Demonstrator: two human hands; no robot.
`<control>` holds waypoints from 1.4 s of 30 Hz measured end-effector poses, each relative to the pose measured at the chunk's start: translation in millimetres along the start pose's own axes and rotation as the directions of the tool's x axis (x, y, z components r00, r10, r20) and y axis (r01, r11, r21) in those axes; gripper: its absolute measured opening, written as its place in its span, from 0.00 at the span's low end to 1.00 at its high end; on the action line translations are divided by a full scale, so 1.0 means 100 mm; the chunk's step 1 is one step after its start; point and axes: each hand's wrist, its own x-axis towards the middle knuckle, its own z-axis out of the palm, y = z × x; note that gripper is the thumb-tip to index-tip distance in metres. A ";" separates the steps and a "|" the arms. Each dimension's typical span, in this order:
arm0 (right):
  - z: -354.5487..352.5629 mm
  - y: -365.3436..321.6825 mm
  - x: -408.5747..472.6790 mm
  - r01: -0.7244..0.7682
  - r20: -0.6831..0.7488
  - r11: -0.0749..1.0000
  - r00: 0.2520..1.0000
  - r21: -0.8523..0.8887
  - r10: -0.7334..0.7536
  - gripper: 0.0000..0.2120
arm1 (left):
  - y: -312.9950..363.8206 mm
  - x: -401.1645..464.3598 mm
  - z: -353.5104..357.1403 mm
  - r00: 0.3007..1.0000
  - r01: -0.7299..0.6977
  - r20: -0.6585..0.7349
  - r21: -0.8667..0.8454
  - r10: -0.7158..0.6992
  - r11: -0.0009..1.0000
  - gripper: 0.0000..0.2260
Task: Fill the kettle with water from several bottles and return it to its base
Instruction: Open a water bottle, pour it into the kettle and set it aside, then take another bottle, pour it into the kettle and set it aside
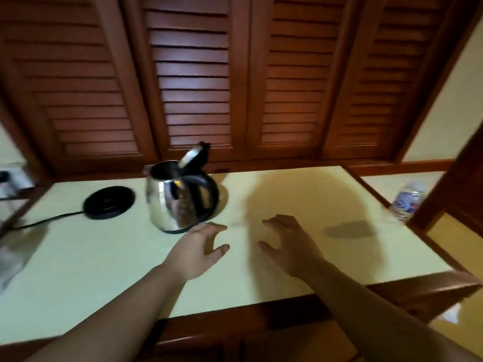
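Left hand [198, 246] and right hand [287, 241] were held over the pale countertop [104, 257], fingers spread, nothing gripped. The steel kettle [177, 199], lid flipped up, was stood on the counter just beyond the left hand, off its black base [109, 202], which lay beside it to the left. A water bottle [406, 202] was seen at the far right edge, blurred.

Both bare forearms reach forward side by side, the left hand [198, 246] and the right hand [287, 244] each held palm-down and empty, fingers loosely spread and curled, thumbs pointing inward toward one another with a gap between them.
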 end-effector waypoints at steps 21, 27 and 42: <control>1.75 -2.63 0.18 0.502 0.267 0.864 0.838 -0.039 -0.475 0.32 | -1.52 -2.20 -1.99 0.761 0.338 -0.648 0.350 -0.034 0.874 0.15; 1.72 -2.64 0.17 0.501 0.283 0.865 0.833 -0.018 -0.476 0.31 | -1.39 -2.03 -2.58 0.688 0.580 -0.721 0.476 -0.085 0.661 0.19; 1.60 -2.58 0.21 0.401 0.278 0.895 0.853 0.196 -0.443 0.29 | -1.26 -1.86 -2.65 0.812 0.349 -0.547 0.178 -0.202 0.920 0.18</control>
